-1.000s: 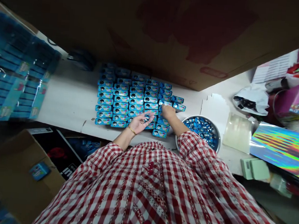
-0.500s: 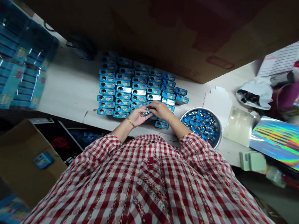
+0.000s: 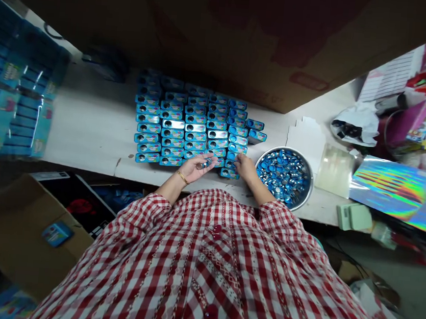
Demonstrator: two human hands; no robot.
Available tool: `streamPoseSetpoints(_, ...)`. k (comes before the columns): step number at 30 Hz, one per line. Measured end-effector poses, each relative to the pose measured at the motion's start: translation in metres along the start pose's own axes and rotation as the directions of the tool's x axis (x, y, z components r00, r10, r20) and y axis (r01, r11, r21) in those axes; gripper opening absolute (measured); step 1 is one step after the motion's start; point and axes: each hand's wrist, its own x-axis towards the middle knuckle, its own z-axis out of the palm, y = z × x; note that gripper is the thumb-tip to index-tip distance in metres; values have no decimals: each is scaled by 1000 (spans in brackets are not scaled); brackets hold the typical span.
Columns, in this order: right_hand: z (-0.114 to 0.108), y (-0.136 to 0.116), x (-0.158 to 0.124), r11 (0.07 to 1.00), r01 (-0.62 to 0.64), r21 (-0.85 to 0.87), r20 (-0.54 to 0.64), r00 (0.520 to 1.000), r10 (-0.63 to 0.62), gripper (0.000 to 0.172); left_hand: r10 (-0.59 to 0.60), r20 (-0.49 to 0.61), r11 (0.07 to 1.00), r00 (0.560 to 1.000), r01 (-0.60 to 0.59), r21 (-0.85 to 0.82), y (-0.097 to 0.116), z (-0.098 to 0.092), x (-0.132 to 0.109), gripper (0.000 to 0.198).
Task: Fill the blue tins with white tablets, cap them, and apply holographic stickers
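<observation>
My left hand (image 3: 193, 169) is palm up, its fingers curled around small round blue-and-silver caps (image 3: 206, 163). To its right, my right hand (image 3: 246, 168) reaches down onto the right-hand column of blue boxes, its fingertips drawn together. Whatever those fingertips hold, if anything, is hidden. Several rows of small blue rectangular boxes (image 3: 172, 142) lie in front of both hands. Dark round spots show on the boxes in the left columns, while blue discs show on those in the right column. A metal bowl (image 3: 310, 187) full of blue and silver caps (image 3: 283, 172) stands beside my right forearm.
A large cardboard box (image 3: 207, 41) looms over the table's (image 3: 90, 120) far side. Plastic-wrapped blue packs (image 3: 14, 109) are stacked at left. Below them is an open carton (image 3: 11, 232) with a blue box (image 3: 57, 234) on it. Shiny sheets (image 3: 398, 191) and a white bag (image 3: 358, 124) lie at right.
My hands have come apart. The right one moved away from the left, to the right-hand boxes; the left stays low with caps in its palm. The view has shifted slightly.
</observation>
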Motion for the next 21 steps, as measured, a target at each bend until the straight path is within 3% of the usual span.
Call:
streamPoseSetpoints(3,5,-5,6,984,3,-177,46,999,5,22,32,-62,999,998,-32,-4,3,-5,-4,35)
streamPoseSetpoints(7,7,-19,23,934,-42,-354,124,988,92,42,59,-80,998,995,-60,-15,2,-13,-8,38)
streamPoseSetpoints(11,3,-22,35,916,-31,-401,165,981,106,43,64,-43,997,997,-66,-34,-4,-14,-8,36)
streamPoseSetpoints(15,-2,-22,24,926,-24,-377,144,986,84,41,58,4,998,998,-57,-37,-9,-11,-6,35)
streamPoseSetpoints(18,1,-30,7,971,116,-207,54,993,-107,29,35,9,999,999,-34,-20,-10,-6,-5,37)
streamPoseSetpoints(21,8,-42,-6,933,358,-37,19,934,-357,26,6,14,1000,1000,-6,17,-13,-1,-3,44)
